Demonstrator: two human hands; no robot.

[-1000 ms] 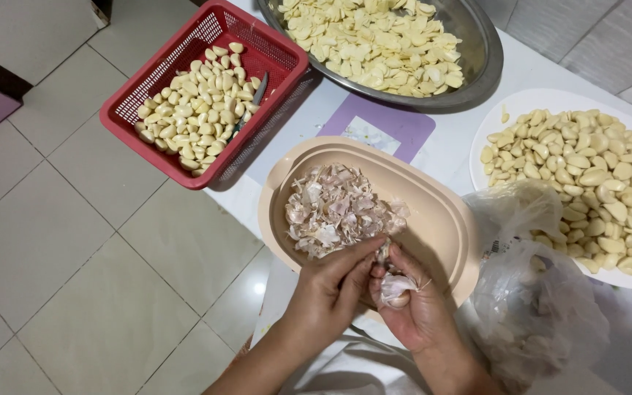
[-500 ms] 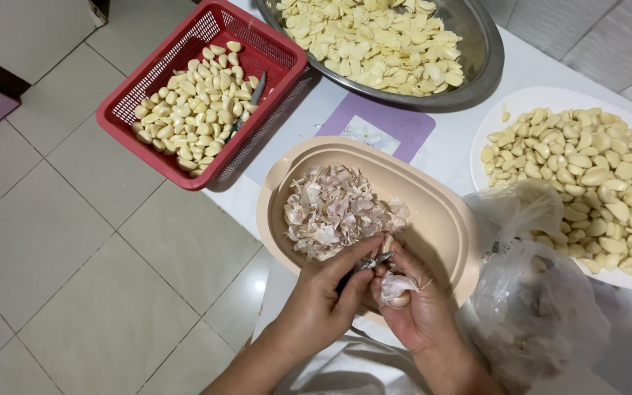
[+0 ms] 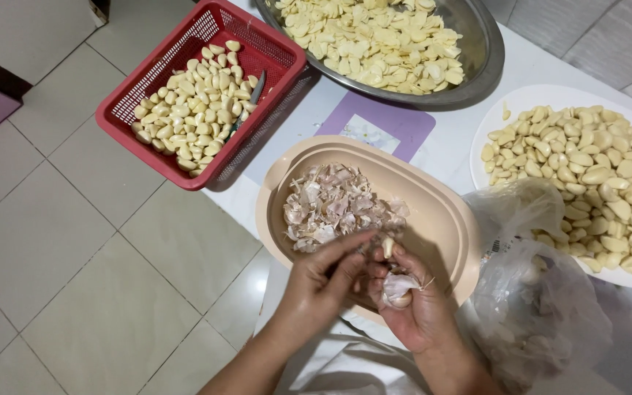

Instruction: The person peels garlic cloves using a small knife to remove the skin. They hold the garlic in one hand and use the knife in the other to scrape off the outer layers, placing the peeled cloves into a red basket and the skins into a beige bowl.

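Note:
My right hand (image 3: 417, 313) is closed around a garlic bulb (image 3: 398, 288) with loose papery skin. My left hand (image 3: 321, 281) reaches across to it, and its fingertips pinch a pale clove (image 3: 388, 246) at the top of the bulb. Both hands hover over the near rim of a beige oval tub (image 3: 449, 213). A heap of garlic skins (image 3: 336, 208) fills the tub's left half.
A red basket (image 3: 121, 110) of peeled cloves with a small knife (image 3: 247, 102) lies at the left. A metal bowl (image 3: 488, 58) of sliced garlic sits at the back, and a white plate (image 3: 493, 121) of cloves at the right. A crumpled plastic bag (image 3: 543, 311) is beside my right hand.
My left hand's fingers have slid forward over the bulb and now pinch a clove at its top. My right hand keeps hold of the bulb in the same place.

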